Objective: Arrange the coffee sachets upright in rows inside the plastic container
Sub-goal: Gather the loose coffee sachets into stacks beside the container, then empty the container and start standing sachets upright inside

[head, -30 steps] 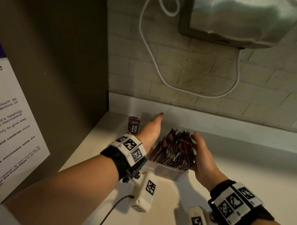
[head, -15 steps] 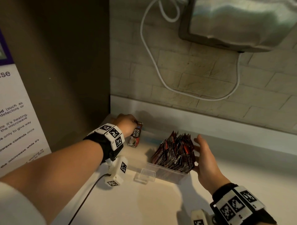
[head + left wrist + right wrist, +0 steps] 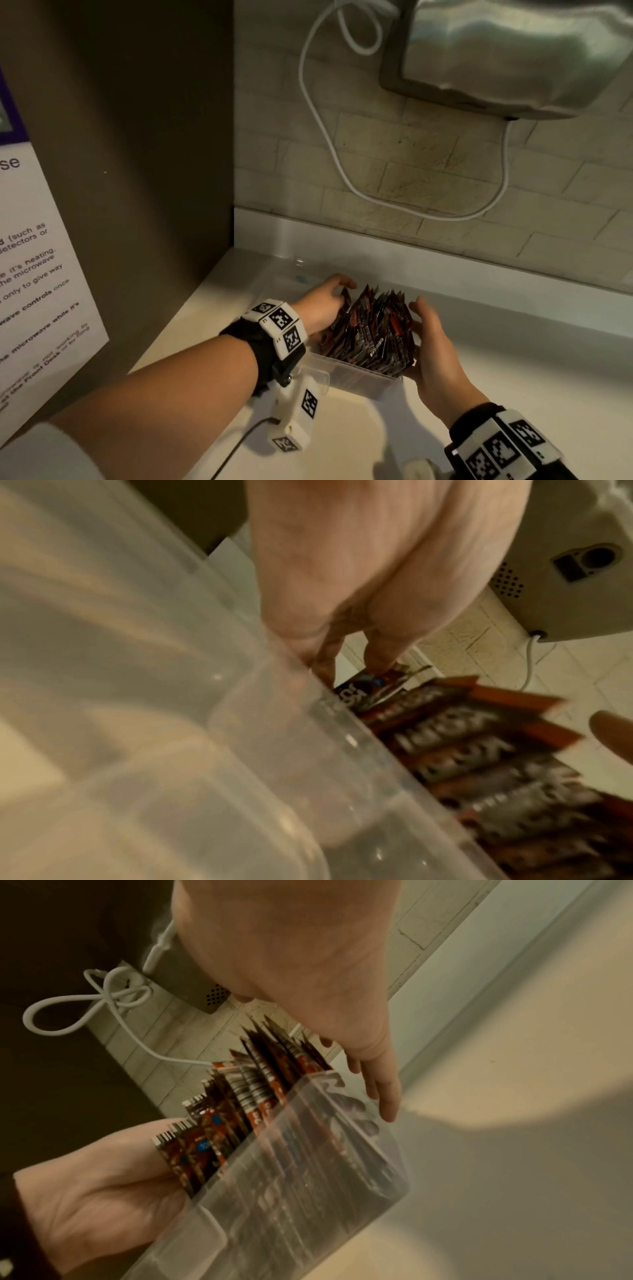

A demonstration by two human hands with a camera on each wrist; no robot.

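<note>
Coffee sachets (image 3: 371,329) stand packed upright in clear plastic container (image 3: 359,378) on white counter (image 3: 513,377), centre of head view. Left hand (image 3: 322,305) at container's 9 o'clock side, fingers curled, pinching one sachet (image 3: 356,693) at the pack's edge. Right hand (image 3: 431,346) at 3 o'clock side, fingers straight and relaxed, palm against the pack and container wall, gripping nothing. White cable (image 3: 318,113) loops on brick wall at 12 o'clock; printed notice (image 3: 37,260) at 9 o'clock.
</note>
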